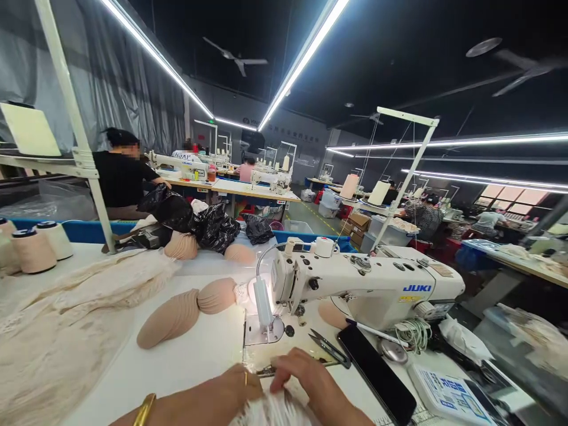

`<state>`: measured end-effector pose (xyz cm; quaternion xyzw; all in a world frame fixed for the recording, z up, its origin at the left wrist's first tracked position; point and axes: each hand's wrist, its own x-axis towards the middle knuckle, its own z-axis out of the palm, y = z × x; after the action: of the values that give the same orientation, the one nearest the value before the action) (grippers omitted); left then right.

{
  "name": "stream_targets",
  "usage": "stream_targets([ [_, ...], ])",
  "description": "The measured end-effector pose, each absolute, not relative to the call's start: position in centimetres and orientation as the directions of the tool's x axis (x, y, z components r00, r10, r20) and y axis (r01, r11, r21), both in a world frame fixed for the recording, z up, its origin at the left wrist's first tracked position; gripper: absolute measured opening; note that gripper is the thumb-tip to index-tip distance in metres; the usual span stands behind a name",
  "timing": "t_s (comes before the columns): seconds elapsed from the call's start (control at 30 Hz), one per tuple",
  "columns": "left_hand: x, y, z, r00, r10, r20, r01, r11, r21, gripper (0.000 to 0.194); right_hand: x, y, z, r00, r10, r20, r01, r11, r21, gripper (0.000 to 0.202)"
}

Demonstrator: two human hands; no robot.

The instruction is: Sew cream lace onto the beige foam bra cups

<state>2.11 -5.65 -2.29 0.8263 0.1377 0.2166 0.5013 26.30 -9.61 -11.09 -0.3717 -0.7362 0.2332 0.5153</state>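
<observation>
The two hands are close together at the near edge of the table, the left hand (248, 383) and right hand (304, 376) both at a white cloth (273, 411); their fingers are curled, but I can't tell how firmly either grips it. The cloth lies on the near side of the sewing machine (368, 284), whose lamp (263, 302) is lit. Right of the hands are scissors (331, 348) and, just beside them, a black phone (377, 376). Over to the left, tan pads (171, 319) lie fanned, with pale lace (75, 319) farther left. Beyond, at far left, a co-worker in black (118, 177) sits.
</observation>
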Motion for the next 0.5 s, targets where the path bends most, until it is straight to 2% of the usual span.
stream_targets([
  [0.03,2.4,-4.8,-2.2,0.9,0.374,0.222,0.021,-0.547,0.837,0.012,27.0,-8.5,-10.2,-0.357,0.709,0.609,0.405,0.705,-0.583,0.028],
  [0.1,3.5,-2.8,-2.4,0.935,0.282,0.215,0.025,-0.657,0.753,0.018,27.8,-6.1,-9.2,-0.526,0.617,0.584,0.58,0.764,-0.284,0.023],
  [0.13,4.2,-1.8,-2.8,0.945,0.253,0.207,0.031,-0.701,0.712,0.02,28.0,-5.0,-9.2,-0.576,0.595,0.56,0.614,0.768,-0.184,0.024],
  [0.2,5.2,-0.2,-3.9,0.962,0.201,0.185,0.045,-0.784,0.62,0.022,28.3,-3.5,-9.7,-0.62,0.591,0.516,0.656,0.751,-0.073,0.029],
  [0.3,5.9,1.1,-5.4,0.953,0.234,0.19,0.069,-0.784,0.617,0.021,28.8,-3.5,-10.4,-0.603,0.638,0.479,0.692,0.717,-0.084,0.034],
  [0.43,5.7,1.3,-6.1,0.942,0.266,0.203,0.076,-0.762,0.643,0.023,29.4,-4.8,-9.6,-0.601,0.681,0.418,0.658,0.719,-0.224,0.041],
  [0.5,5.7,1.3,-6.1,0.926,0.304,0.223,0.089,-0.75,0.655,0.024,29.5,-5.0,-9.5,-0.516,0.722,0.461,0.683,0.672,-0.287,0.035],
])
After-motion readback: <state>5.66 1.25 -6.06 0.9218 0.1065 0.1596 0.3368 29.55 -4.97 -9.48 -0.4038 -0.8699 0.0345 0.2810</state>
